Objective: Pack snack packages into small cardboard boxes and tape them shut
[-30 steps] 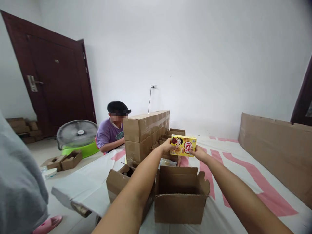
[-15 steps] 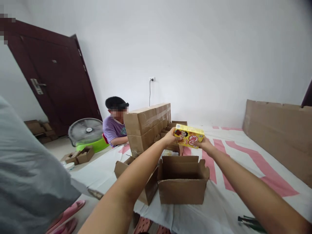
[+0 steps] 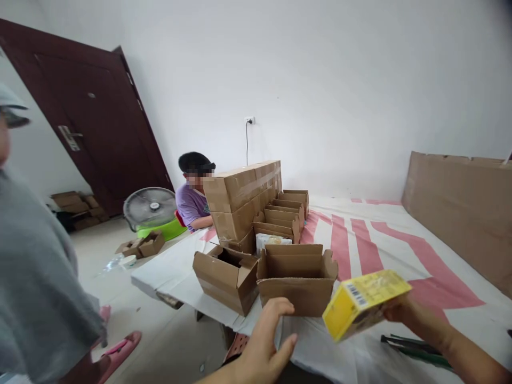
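My right hand (image 3: 402, 312) grips one end of a yellow snack box (image 3: 362, 301), which is tilted with its barcode side up, low at the right. My left hand (image 3: 266, 341) is free of the box, fingers apart and slightly curled, just in front of an open cardboard box (image 3: 296, 290) on the white and pink striped cloth (image 3: 400, 250). A second open cardboard box (image 3: 224, 274) stands to its left.
Stacked sealed cartons (image 3: 244, 194) and a row of open boxes (image 3: 286, 210) stand behind. A seated person in purple (image 3: 192, 200) is at the far side; another person in grey (image 3: 36, 277) stands at left. A fan (image 3: 150, 208), door (image 3: 92, 117) and dark tool (image 3: 416, 349) show.
My arms have drawn back toward me. My left hand let go of the yellow box; my right hand brought it down to the lower right and tilted it.
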Motion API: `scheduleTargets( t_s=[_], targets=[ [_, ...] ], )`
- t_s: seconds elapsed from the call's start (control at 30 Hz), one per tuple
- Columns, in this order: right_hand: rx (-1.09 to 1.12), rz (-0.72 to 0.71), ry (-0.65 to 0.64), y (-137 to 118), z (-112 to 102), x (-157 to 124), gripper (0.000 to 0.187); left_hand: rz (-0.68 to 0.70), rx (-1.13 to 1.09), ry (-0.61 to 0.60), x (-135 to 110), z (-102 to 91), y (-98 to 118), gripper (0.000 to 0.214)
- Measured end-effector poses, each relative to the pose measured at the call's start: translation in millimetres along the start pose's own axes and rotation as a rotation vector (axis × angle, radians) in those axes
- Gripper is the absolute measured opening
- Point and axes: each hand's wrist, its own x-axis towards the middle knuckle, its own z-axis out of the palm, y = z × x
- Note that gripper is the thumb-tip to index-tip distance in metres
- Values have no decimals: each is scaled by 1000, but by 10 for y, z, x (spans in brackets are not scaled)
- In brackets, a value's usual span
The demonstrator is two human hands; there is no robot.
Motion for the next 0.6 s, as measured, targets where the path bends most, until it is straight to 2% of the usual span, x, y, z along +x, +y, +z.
scheduleTargets(
  t_s=[0.07, 0.1, 0.17, 0.23, 0.33, 0.6],
  targets=[
    [115, 70, -142, 181, 151, -80, 49, -264, -44, 46, -78, 242, -331, 39],
    [187, 100, -204, 233, 236, -86, 51, -342, -69, 63, -59, 336, -475, 41],
    [282, 136, -262, 285, 401, -43, 53, -408, -83, 78, 45, 461, -686, 48],
    [304, 133, -238, 300, 543, 55, 51, -427, -72, 94, 176, 530, -787, 55],
    [324, 114, -195, 326, 711, 241, 51, -437, -53, 117, 321, 610, -811, 58],
    [294, 50, 26, 472, 1111, 701, 64, -520, -14, 144, 461, 775, -903, 53]
  ],
)
